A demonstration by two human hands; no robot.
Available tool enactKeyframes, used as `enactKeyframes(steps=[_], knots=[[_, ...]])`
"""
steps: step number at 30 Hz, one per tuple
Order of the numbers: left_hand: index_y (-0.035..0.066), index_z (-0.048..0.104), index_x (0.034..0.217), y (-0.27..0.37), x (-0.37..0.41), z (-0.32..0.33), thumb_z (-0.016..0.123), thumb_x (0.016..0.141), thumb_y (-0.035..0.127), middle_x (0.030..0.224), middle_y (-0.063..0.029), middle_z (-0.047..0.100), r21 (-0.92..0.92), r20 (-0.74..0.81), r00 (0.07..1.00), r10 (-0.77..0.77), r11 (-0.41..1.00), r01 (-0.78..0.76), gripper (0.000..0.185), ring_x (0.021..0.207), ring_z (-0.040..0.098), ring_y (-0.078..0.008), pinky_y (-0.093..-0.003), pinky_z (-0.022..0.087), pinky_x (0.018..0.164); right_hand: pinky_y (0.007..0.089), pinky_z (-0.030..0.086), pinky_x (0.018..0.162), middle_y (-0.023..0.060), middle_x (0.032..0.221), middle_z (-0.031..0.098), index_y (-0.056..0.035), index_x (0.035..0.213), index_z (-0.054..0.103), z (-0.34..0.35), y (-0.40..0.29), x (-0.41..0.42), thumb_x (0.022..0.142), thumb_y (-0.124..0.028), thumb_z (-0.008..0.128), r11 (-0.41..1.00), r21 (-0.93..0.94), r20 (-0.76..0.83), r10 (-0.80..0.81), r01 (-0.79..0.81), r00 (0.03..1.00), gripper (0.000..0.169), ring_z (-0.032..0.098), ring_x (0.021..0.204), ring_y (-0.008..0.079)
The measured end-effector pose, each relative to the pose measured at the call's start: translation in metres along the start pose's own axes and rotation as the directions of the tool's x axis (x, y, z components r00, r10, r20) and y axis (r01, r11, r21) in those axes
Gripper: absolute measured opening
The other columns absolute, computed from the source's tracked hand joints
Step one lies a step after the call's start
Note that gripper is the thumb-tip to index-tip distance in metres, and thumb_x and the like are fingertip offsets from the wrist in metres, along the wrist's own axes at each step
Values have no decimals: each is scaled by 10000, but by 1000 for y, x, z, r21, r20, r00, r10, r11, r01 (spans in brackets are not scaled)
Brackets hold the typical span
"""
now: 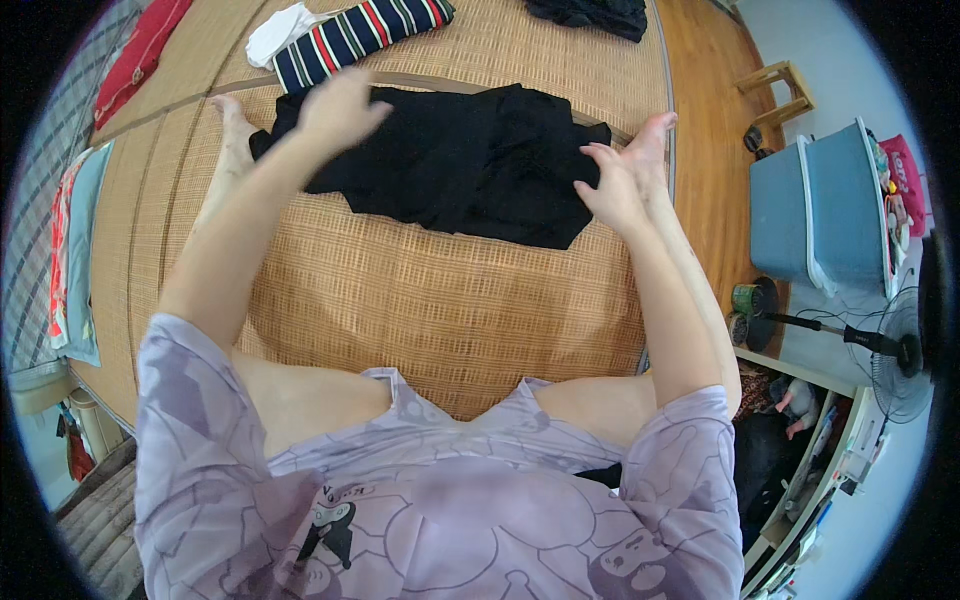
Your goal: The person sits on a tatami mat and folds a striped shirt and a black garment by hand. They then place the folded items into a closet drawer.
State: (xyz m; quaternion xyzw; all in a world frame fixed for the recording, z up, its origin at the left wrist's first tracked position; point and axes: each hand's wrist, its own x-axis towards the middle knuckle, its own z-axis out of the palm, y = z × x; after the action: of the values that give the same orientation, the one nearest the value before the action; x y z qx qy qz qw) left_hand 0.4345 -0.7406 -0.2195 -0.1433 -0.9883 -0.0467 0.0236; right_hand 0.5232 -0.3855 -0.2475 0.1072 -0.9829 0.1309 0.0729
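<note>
A black cloth garment (pixel 450 165), partly folded and wrinkled, lies on the woven mat (pixel 450 300) between my outstretched legs. Over its far left part is my left hand (pixel 341 109), slightly blurred, thumb apart from the fingers and nothing seen in it. At the garment's right end, my right hand (pixel 607 184) has its fingers spread; the fingertips are at the cloth's edge, and whether they press on it I cannot tell. Just beyond my left hand lies a folded striped cloth (pixel 360 41) in navy, white and red, with a white cloth (pixel 289 34) beside it.
Another black cloth (pixel 592 15) lies at the far edge of the mat. Red fabric (pixel 142 60) and folded light-blue fabric (pixel 88 255) are at the left. Off to the right are a wooden stool (pixel 780 90), blue storage bins (pixel 817 210), a standing fan (pixel 900 352) and an open shelf (pixel 810 450).
</note>
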Motion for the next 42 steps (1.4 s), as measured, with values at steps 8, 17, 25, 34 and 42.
enactKeyframes(steps=[8, 17, 25, 34, 42], knots=[[51, 567, 1089, 127, 13, 55, 696, 730, 305, 1081, -128, 556, -340, -214, 967, 142, 917, -210, 458, 1067, 515, -290, -380, 439, 903, 371, 400, 968, 167, 1184, 535, 6, 1092, 568, 26, -19, 40, 615, -102, 699, 974, 39, 141, -226, 222, 964, 506, 486, 1129, 315], [204, 450, 1229, 132, 34, 80, 688, 730, 159, 1037, -127, 555, -221, 279, 900, 335, 935, -279, 555, 967, 570, -307, -388, 475, 829, 383, 507, 745, 101, 987, 614, -21, 928, 590, 41, -8, -9, 672, -63, 597, 968, -117, 213, -194, 222, 958, 260, 576, 953, 260], [130, 593, 1027, 42, -13, 25, 476, 721, -73, 997, -127, 522, -378, 283, 803, 525, 830, -409, 385, 932, 546, -318, -385, 453, 827, 419, 474, 710, 194, 819, 619, -7, 945, 596, -60, -4, -31, 680, -230, 720, 982, -45, 368, -155, 184, 917, 368, 599, 803, 348], [-45, 523, 788, -4, -104, -44, 835, 593, 229, 1059, -82, 490, -863, 417, 747, 518, 483, 147, 458, 745, 494, -154, -281, 450, 641, 279, 479, 714, 57, 804, 652, -3, 874, 625, -123, 12, -56, 662, -22, 748, 803, 503, 361, 143, -321, 922, 246, 607, 755, 143], [-9, 556, 887, 28, -140, -63, 699, 675, -20, 936, -118, 519, -555, -18, 892, 452, 737, -385, 256, 885, 533, -294, -325, 461, 748, 219, 438, 660, 3, 748, 617, 13, 852, 623, -145, 22, -59, 784, -54, 665, 673, 683, 263, 138, -285, 955, 104, 552, 701, 70]])
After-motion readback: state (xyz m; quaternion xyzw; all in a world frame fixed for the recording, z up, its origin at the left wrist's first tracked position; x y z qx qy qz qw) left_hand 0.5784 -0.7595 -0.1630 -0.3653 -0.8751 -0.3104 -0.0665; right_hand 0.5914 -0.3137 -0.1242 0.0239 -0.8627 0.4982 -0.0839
